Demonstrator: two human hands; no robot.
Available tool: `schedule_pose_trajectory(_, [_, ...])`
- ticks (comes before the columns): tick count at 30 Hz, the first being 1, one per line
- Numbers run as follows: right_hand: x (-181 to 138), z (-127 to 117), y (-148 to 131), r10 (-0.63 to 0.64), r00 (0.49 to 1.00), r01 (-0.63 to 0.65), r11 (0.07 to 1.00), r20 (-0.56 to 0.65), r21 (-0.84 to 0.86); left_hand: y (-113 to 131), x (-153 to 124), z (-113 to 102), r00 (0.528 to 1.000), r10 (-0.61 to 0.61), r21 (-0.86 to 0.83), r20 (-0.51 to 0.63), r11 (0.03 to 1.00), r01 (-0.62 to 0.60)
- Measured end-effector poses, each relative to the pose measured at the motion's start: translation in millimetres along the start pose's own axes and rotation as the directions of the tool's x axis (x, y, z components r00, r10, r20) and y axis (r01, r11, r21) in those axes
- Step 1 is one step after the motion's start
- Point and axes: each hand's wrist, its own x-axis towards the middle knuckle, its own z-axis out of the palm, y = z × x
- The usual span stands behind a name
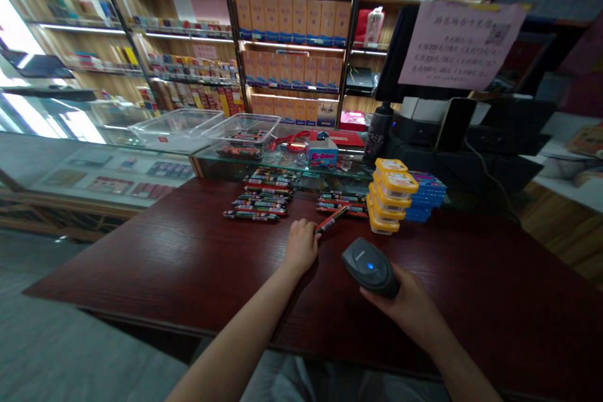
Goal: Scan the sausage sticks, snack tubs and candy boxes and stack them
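Observation:
My left hand is closed around one end of a slim stick-shaped packet, dark with red, which slants up to the right over the table. My right hand grips a dark grey barcode scanner with a blue light lit on top, its head turned toward the packet. Beyond my left hand lies a pile of similar stick packets. A second, smaller pile of stick packets lies just past the held one. To its right, yellow-lidded tubs stand stacked.
Blue boxes are stacked behind the tubs. A glass counter borders the dark wooden table, bearing clear plastic bins, a small blue-pink box and a dark bottle. A monitor with a pink paper sign stands at right.

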Motion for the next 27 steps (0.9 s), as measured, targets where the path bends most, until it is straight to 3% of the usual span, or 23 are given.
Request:
schedule_pose_trajectory(13, [-2.1,-4.9,-7.7,-0.04,0.999,0.04,0.999,0.003,-0.033,0.3,0.7,-1.4,1.0,0.026,0.009,-0.005,1.0,-0.026])
schedule_pose_trajectory(16, [-1.1,-6.4,-2.3,-0.064,0.997,0.053,0.975,-0.04,-0.218,-0.1,0.6,-1.8,1.0,0.024,0.008,-0.001,1.0,-0.024])
schedule_pose_trajectory(20, [1.2,-6.1,13.7,-0.137,0.985,0.058,0.827,-0.1,-0.559,0.1,1.1,-2.2,1.0,0.025,0.034,0.002,0.999,-0.025])
schedule_pose_trajectory(27, [3.0,-0.5,45.5,-0.375,0.917,0.198,0.723,-0.136,-0.662,-0.5,1.4,-4.5,0.999,0.02,0.075,0.025,0.997,-0.022])
